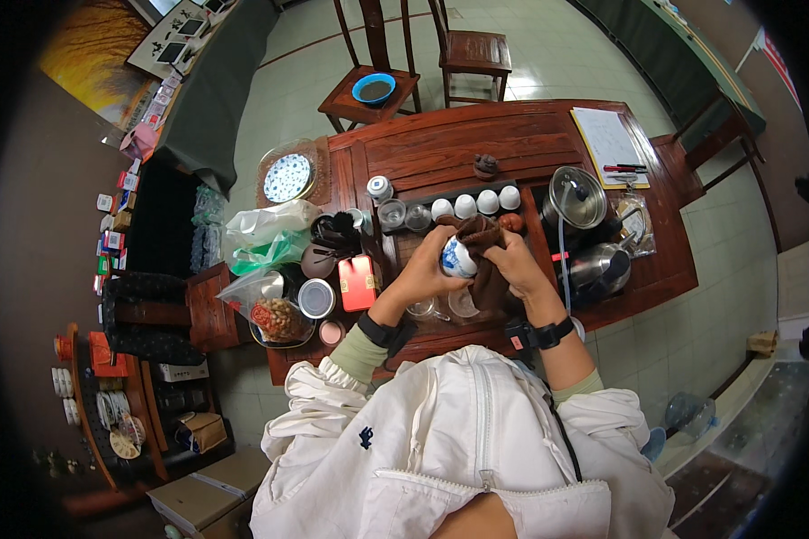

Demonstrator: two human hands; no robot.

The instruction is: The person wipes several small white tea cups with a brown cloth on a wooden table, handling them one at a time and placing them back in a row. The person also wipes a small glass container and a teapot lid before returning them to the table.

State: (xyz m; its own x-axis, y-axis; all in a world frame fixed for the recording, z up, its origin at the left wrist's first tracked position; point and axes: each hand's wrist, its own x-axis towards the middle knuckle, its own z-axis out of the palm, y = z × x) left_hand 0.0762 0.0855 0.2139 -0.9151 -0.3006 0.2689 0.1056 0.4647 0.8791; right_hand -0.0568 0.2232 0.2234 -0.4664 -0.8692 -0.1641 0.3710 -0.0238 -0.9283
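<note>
Above the wooden tea table [472,148], my left hand [426,271] holds a blue-and-white porcelain cup [457,259] tilted on its side. My right hand [518,264] grips a brown cloth [480,236], bunched against the cup's upper right side and hanging down from it. Part of the cup is hidden by the cloth and fingers. Several white cups [487,201] stand in a row on a dark strip just beyond my hands. Below the hands are a glass vessel [463,303] and another glass piece [421,308], both partly hidden.
A glass-lidded pot [574,199] and a steel kettle [600,268] stand at the right. A red tin [357,283], a lidded jar [316,298] and a plastic bag of nuts [276,316] crowd the left. A clipboard [607,145] with pens lies at the far right corner.
</note>
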